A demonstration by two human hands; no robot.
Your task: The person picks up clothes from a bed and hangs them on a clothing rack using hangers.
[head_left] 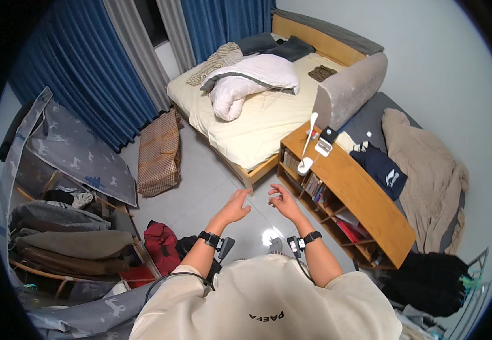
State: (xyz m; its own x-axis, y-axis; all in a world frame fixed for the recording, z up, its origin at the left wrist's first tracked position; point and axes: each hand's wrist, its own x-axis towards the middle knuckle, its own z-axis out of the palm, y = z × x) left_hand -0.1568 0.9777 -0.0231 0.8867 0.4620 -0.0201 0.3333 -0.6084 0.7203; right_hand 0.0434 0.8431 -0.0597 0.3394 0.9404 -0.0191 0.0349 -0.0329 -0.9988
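My left hand (234,207) is held out in the air over the tiled floor, its thumb apart from the fingers, with nothing in it. Opposite it, my right hand (283,201) hovers with its fingers loosely curled and spread, likewise holding nothing. Just beyond both hands is the wooden corner leg of a bed (247,180). To the right of my right hand stands a wooden shelf unit (373,199) with books (315,188) in its compartments. A white desk lamp (305,165) and an open white case (323,147) rest on its top.
A rumpled pale quilt (254,80) lies on the bed. Left stand a fabric wardrobe (84,148) with hanging clothes (74,245) and a checked woven bag (159,155). A red bag (161,244) sits near my left arm. Behind the shelf, a beige blanket (424,178) covers a second bed.
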